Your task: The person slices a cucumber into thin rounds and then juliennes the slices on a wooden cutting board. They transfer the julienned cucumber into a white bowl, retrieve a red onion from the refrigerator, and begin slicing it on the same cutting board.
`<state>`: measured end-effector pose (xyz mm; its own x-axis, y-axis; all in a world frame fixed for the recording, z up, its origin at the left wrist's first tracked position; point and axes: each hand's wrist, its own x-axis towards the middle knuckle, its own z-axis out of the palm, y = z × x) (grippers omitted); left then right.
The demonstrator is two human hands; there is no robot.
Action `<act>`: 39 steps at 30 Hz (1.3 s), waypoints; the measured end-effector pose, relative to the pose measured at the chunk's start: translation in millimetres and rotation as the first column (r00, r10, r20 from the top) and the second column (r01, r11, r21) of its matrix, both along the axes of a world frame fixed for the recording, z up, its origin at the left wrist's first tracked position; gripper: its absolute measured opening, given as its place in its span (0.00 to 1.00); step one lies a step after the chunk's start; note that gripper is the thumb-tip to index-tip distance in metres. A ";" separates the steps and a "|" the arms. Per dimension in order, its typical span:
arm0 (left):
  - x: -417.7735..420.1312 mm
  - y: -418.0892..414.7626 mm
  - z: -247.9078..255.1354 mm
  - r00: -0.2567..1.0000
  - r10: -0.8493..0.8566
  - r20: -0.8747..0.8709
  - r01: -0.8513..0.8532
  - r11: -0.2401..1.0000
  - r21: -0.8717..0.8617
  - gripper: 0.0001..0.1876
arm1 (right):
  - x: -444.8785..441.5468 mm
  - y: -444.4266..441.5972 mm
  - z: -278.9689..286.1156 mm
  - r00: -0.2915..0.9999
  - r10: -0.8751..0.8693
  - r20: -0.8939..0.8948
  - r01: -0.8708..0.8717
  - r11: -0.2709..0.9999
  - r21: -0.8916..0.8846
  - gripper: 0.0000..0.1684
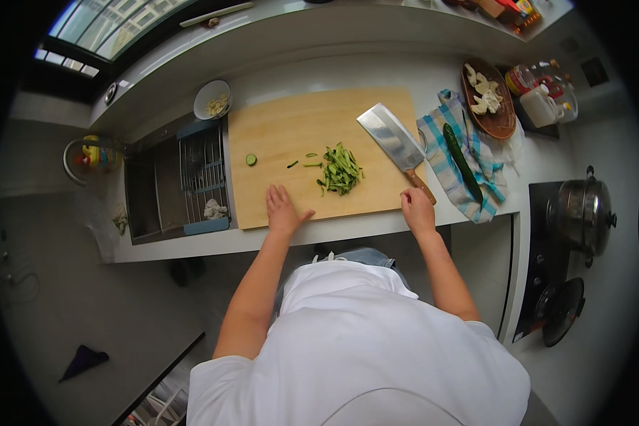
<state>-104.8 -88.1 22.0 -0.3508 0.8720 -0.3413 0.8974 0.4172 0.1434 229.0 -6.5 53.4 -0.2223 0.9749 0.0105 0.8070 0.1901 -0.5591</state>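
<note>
My left hand (283, 211) lies flat near the front left of the wooden cutting board (277, 128), its thumb spread and nothing in it. At the board's front right, my right hand (418, 209) is curled beside the wooden handle of a cleaver (391, 137); whether it touches the handle is hard to tell. The cleaver rests on the board, blade pointing to the back left. Between the hands sits a pile of cucumber strips (341, 169), with a few loose strips to its left. A cucumber end piece (251, 160) lies behind my left hand.
Left of the board is a sink (154, 181) with a wire rack (205, 160). A white bowl of garlic cloves (213, 99) stands behind it. To the right, a whole cucumber (462, 162) lies on a checked cloth (439, 125), near a brown basket (490, 98) and a steel pot (586, 215).
</note>
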 end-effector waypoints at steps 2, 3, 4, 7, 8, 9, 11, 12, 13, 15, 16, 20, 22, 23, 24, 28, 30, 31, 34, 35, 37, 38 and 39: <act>0.9 -1.1 1.9 0.999 -0.040 -0.014 0.040 0.999 -0.028 0.64 | -3.4 -37.6 3.5 0.998 0.037 -0.053 -0.052 0.945 -0.322 0.07; 0.7 -1.7 1.9 0.998 -0.062 -0.012 0.062 0.998 -0.031 0.66 | -6.1 -56.5 0.6 0.996 0.082 -0.021 -0.083 0.901 -0.425 0.07; 1.4 -2.2 0.3 0.997 -0.079 -0.004 0.079 0.996 -0.030 0.67 | -4.7 -73.6 -7.1 0.991 0.136 0.008 -0.112 0.845 -0.523 0.09; 1.5 3.1 -5.3 0.988 -0.130 -0.087 0.121 0.988 -0.098 0.69 | 0.7 -113.1 -61.9 0.993 -0.067 -0.096 -0.026 0.673 -0.739 0.10; 5.5 3.7 -5.0 0.988 -0.133 -0.078 0.122 0.984 -0.127 0.69 | 6.4 -128.2 -88.4 0.968 -0.208 -0.139 0.015 0.600 -0.800 0.11; 7.9 6.4 -1.0 0.989 -0.131 -0.073 0.119 0.981 -0.152 0.69 | 11.5 -134.2 -110.0 0.917 -0.353 -0.184 0.039 0.539 -0.842 0.13; 6.5 10.1 1.4 0.991 -0.117 -0.070 0.103 0.979 -0.175 0.69 | 11.9 -137.0 -135.2 0.571 -0.774 -0.275 0.088 0.391 -0.916 0.14; 4.4 10.4 0.5 0.992 -0.108 -0.066 0.095 0.980 -0.174 0.70 | 12.2 -133.2 -144.8 0.347 -0.897 -0.273 0.107 0.327 -0.939 0.14; 4.6 8.9 -0.4 0.993 -0.101 -0.061 0.089 0.981 -0.172 0.70 | 13.1 -127.2 -152.5 0.099 -0.962 -0.253 0.110 0.263 -0.958 0.14; 6.5 8.2 1.5 0.994 -0.100 -0.051 0.089 0.978 -0.186 0.70 | 15.2 -118.9 -162.3 -0.267 -0.917 -0.296 0.098 0.280 -0.955 0.15; 9.0 11.3 3.8 0.993 -0.106 -0.046 0.095 0.978 -0.188 0.71 | 18.5 -112.0 -169.8 -0.383 -0.877 -0.289 0.082 0.279 -0.957 0.15; 0.9 4.6 -2.2 0.996 -0.085 -0.003 0.083 0.983 -0.162 0.71 | -8.6 -88.9 -158.0 -0.564 -0.782 -0.264 0.001 0.319 -0.948 0.17; 0.9 1.4 -1.5 0.997 -0.070 0.010 0.071 0.985 -0.158 0.71 | -13.6 -80.4 -158.1 -0.621 -0.743 -0.249 -0.021 0.334 -0.942 0.17; 1.9 2.2 -1.4 0.997 -0.077 0.011 0.078 0.984 -0.158 0.71 | -12.9 -77.4 -158.7 -0.634 -0.738 -0.231 -0.034 0.324 -0.945 0.17; 4.1 2.8 -1.3 0.996 -0.086 0.011 0.087 0.983 -0.161 0.71 | -9.1 -75.2 -164.3 -0.660 -0.709 -0.250 -0.012 0.342 -0.939 0.17; 0.5 10.5 -14.9 0.990 -0.129 -0.059 0.117 0.977 -0.180 0.69 | 9.4 -62.4 -176.4 -0.756 -0.598 -0.266 0.018 0.387 -0.922 0.22; -7.4 11.2 -24.0 0.987 -0.141 -0.071 0.126 0.974 -0.187 0.70 | 16.0 -60.1 -171.5 -0.775 -0.594 -0.218 -0.032 0.382 -0.923 0.25; -11.5 9.4 -26.0 0.988 -0.137 -0.076 0.120 0.973 -0.198 0.70 | 18.4 -62.2 -163.2 -0.764 -0.619 -0.183 -0.076 0.367 -0.927 0.27; -11.9 11.8 -30.1 0.986 -0.142 -0.090 0.116 0.962 -0.248 0.71 | 30.6 -63.3 -153.5 -0.726 -0.661 -0.190 -0.127 0.401 -0.907 0.31; -11.1 15.5 -33.4 0.980 -0.170 -0.106 0.142 0.962 -0.234 0.71 | 34.2 -62.4 -153.2 -0.712 -0.670 -0.211 -0.134 0.425 -0.895 0.32; -25.0 12.8 -40.1 0.968 -0.194 -0.158 0.159 0.965 -0.209 0.72 | 31.1 -62.1 -147.0 -0.672 -0.707 -0.223 -0.155 0.428 -0.890 0.34; -27.6 11.7 -41.6 0.967 -0.203 -0.155 0.166 0.961 -0.224 0.72 | 32.4 -62.8 -145.8 -0.656 -0.720 -0.228 -0.159 0.427 -0.890 0.34; -23.5 15.7 -37.8 0.965 -0.215 -0.148 0.177 0.955 -0.237 0.72 | 35.1 -62.6 -146.0 -0.641 -0.730 -0.236 -0.158 0.427 -0.890 0.34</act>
<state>-128.3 -72.5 -15.8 -0.2503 0.8394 -0.4825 0.9676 0.2343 -0.0944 264.0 -69.1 -92.6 -0.0039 0.5729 -0.8196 -0.9674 -0.2097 -0.1420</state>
